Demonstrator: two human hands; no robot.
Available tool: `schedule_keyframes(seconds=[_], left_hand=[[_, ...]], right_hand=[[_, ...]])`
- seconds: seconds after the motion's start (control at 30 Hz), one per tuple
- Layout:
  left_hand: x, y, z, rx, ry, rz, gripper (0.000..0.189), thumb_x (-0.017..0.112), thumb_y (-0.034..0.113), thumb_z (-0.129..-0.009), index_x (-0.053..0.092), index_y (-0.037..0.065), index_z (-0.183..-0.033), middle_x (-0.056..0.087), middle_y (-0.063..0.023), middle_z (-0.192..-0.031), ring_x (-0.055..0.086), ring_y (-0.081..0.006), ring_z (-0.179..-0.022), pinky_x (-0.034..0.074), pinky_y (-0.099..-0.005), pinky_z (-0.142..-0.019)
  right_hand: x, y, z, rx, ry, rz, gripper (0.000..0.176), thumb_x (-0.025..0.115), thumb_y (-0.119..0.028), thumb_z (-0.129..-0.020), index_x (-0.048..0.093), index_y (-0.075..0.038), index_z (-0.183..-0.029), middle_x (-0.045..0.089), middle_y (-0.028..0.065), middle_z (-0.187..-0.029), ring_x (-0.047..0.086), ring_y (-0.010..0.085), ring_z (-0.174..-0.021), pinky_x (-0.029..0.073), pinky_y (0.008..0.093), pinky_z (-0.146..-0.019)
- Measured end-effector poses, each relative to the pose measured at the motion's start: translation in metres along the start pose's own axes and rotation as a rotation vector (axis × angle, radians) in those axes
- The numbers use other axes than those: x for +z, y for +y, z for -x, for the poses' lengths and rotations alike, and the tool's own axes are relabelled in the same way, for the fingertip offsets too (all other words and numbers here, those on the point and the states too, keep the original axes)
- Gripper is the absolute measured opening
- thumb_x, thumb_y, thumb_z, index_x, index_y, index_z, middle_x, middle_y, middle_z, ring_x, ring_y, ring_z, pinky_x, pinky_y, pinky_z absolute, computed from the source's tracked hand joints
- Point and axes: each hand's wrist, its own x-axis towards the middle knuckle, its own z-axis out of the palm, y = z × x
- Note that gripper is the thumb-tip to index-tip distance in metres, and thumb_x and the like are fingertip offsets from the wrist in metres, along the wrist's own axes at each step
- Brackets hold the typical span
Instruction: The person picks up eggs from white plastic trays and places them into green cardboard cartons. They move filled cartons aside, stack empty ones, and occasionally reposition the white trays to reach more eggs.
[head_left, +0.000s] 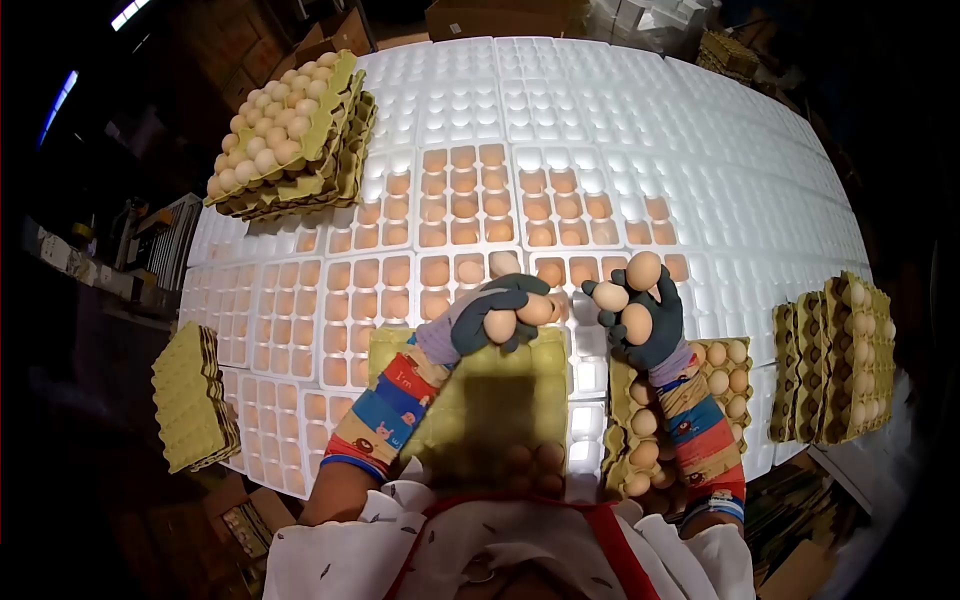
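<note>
My left hand point(500, 311), in a dark grey glove, is closed around a few eggs point(500, 325) above the white foam trays. Another egg point(504, 264) shows just past its fingers, over a cell of the foam tray point(416, 228). My right hand point(645, 315), gloved the same way, cups three eggs point(637, 324) palm up, fingers curled about them. Below my left forearm lies a yellow-green egg carton point(470, 420), mostly bare, with several eggs in shadow at its near end. Under my right wrist sits a carton of eggs point(720, 380).
Stacked cartons topped with eggs point(275, 125) stand at the back left. More egg cartons point(835, 360) lean at the right edge, and stacked cartons point(195, 400) at the left. White foam trays cover the table, many left and middle cells holding eggs.
</note>
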Motion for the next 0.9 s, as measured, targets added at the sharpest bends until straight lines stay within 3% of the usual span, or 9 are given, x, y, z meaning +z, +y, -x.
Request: schedule_keyframes(seconds=[0.2, 0.23, 0.33, 0.43, 0.53, 0.63, 0.73, 0.8, 0.9], left_hand=[[-0.066, -0.004, 0.019, 0.275, 0.051, 0.161, 0.049, 0.039, 0.034, -0.101, 0.044, 0.002, -0.138, 0.056, -0.0096, -0.121, 0.057, -0.0182, -0.084, 0.048, -0.0283, -0.069], [-0.089, -0.011, 0.014, 0.201, -0.052, 0.843, 0.049, 0.037, 0.035, -0.102, 0.043, 0.005, -0.141, 0.056, -0.0077, -0.115, 0.054, -0.0171, -0.077, 0.046, -0.0276, -0.064], [-0.114, -0.016, 0.008, 0.217, -0.073, 1.303, 0.042, 0.035, 0.033, -0.102, 0.046, 0.009, -0.135, 0.045, -0.0012, -0.088, 0.042, -0.0142, -0.067, 0.039, -0.0268, -0.056], [-0.126, -0.022, -0.008, 0.145, -0.149, 1.143, 0.038, 0.035, 0.035, -0.101, 0.05, 0.009, -0.124, 0.048, -0.0013, -0.089, 0.044, -0.0148, -0.067, 0.04, -0.028, -0.055], [-0.115, -0.007, -0.028, 0.082, 0.337, 0.287, 0.043, 0.034, 0.043, -0.101, 0.053, 0.008, -0.115, 0.056, -0.0064, -0.088, 0.053, -0.0194, -0.063, 0.043, -0.0335, -0.052], [-0.122, 0.0, -0.076, 0.172, -0.16, 0.912, 0.052, 0.034, 0.048, -0.101, 0.054, 0.002, -0.114, 0.059, -0.0107, -0.083, 0.057, -0.0224, -0.064, 0.046, -0.0324, -0.051], [-0.13, 0.029, -0.122, 0.049, -0.211, 0.758, 0.057, 0.04, 0.052, -0.099, 0.053, 0.002, -0.123, 0.063, -0.0098, -0.089, 0.061, -0.0176, -0.065, 0.052, -0.0313, -0.055], [-0.128, 0.043, -0.155, 0.175, 0.422, 0.018, 0.048, 0.051, 0.044, -0.096, 0.056, 0.003, -0.121, 0.065, -0.008, -0.091, 0.062, -0.0155, -0.067, 0.052, -0.03, -0.06], [-0.143, 0.059, -0.209, 0.084, 0.759, -0.973, 0.045, 0.064, 0.037, -0.085, 0.06, 0.01, -0.12, 0.065, -0.0084, -0.1, 0.065, -0.0204, -0.084, 0.053, -0.0316, -0.071]], right_hand=[[-0.033, -0.05, -0.054, 0.074, -0.187, -0.088, 0.064, 0.04, -0.054, -0.096, 0.046, -0.004, -0.135, 0.038, 0.0325, -0.141, 0.062, 0.0324, -0.094, 0.057, 0.0366, -0.065], [-0.028, -0.051, -0.061, 0.07, -0.161, -0.112, 0.063, 0.04, -0.053, -0.096, 0.047, -0.003, -0.134, 0.039, 0.0326, -0.14, 0.063, 0.0314, -0.089, 0.058, 0.0364, -0.064], [-0.024, -0.048, -0.08, 0.058, -0.12, -0.035, 0.058, 0.038, -0.049, -0.098, 0.049, -0.002, -0.129, 0.048, 0.0322, -0.132, 0.064, 0.026, -0.081, 0.058, 0.0335, -0.059], [-0.032, -0.04, -0.096, -0.007, -0.13, 0.156, 0.057, 0.035, -0.049, -0.099, 0.05, -0.002, -0.127, 0.054, 0.0306, -0.126, 0.064, 0.0246, -0.082, 0.057, 0.0317, -0.058], [-0.02, -0.04, -0.103, 0.163, -0.137, -0.109, 0.06, 0.034, -0.052, -0.099, 0.05, -0.002, -0.127, 0.057, 0.0282, -0.122, 0.065, 0.0296, -0.084, 0.057, 0.0392, -0.061], [-0.032, -0.05, -0.119, 0.115, -0.202, -0.006, 0.055, 0.04, -0.048, -0.099, 0.049, -0.002, -0.129, 0.054, 0.0249, -0.127, 0.065, 0.0293, -0.095, 0.059, 0.0397, -0.071], [-0.02, -0.078, -0.134, -0.049, 0.073, 0.408, 0.04, 0.059, -0.023, -0.092, 0.053, -0.002, -0.125, 0.06, 0.0151, -0.117, 0.065, 0.0228, -0.093, 0.057, 0.0333, -0.072], [-0.009, -0.1, -0.159, -0.151, 0.303, 0.79, 0.039, 0.069, -0.021, -0.085, 0.058, -0.004, -0.119, 0.062, 0.0116, -0.111, 0.063, 0.0208, -0.093, 0.054, 0.0323, -0.073], [-0.032, -0.118, -0.22, -0.647, 0.563, 1.669, 0.047, 0.074, -0.038, -0.073, 0.064, -0.013, -0.112, 0.06, 0.0128, -0.107, 0.061, 0.0255, -0.097, 0.051, 0.0356, -0.083]])
